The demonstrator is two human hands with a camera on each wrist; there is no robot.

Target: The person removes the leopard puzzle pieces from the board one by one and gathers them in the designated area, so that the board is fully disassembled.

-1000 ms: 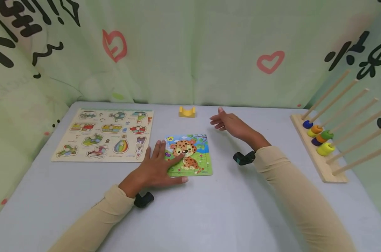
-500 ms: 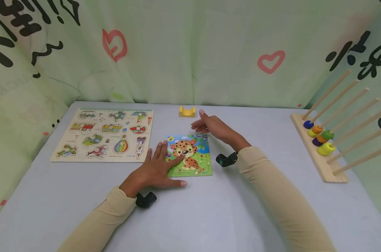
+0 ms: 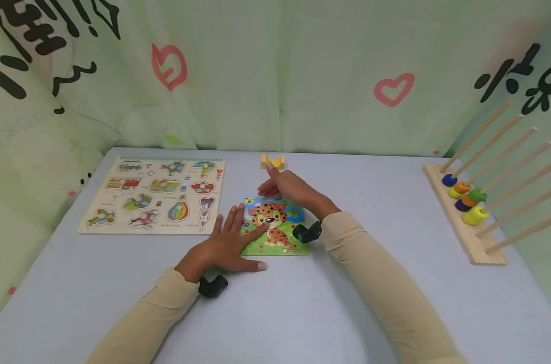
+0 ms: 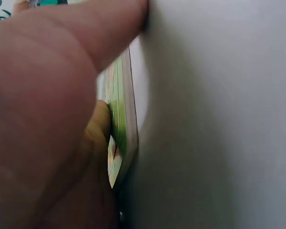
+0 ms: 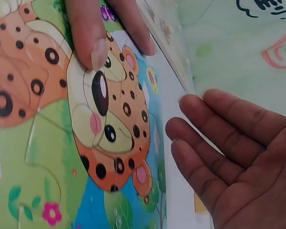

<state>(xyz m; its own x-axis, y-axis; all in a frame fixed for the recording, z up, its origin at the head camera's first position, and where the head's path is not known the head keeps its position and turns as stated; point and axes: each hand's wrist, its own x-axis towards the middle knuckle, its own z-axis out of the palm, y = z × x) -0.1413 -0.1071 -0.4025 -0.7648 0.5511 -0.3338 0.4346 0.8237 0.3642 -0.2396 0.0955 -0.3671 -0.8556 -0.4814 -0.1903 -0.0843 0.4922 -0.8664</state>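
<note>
A square leopard jigsaw puzzle (image 3: pixel 275 237) lies flat at the middle of the table, its pieces fitted together in the right wrist view. My left hand (image 3: pixel 227 247) rests on its left side with fingers spread, the index finger on the leopard's face and the thumb off the near edge. My right hand (image 3: pixel 291 188) is at the puzzle's far edge, palm turned left, fingers relaxed and holding nothing. In the right wrist view the right fingers (image 5: pixel 219 133) stand just beyond the puzzle's edge. The left thumb (image 4: pixel 109 28) fills much of the left wrist view.
A vehicle picture board (image 3: pixel 154 194) lies at the left. The yellow arched block (image 3: pixel 279 161) sits near the table's back edge, partly behind my right thumb. A wooden peg rack (image 3: pixel 466 222) with several coloured beads stands at the right. Printed curtains surround the table.
My right hand has moved left, from right of the puzzle to its far edge, and now covers part of the yellow block. The left hand has stayed on the puzzle.
</note>
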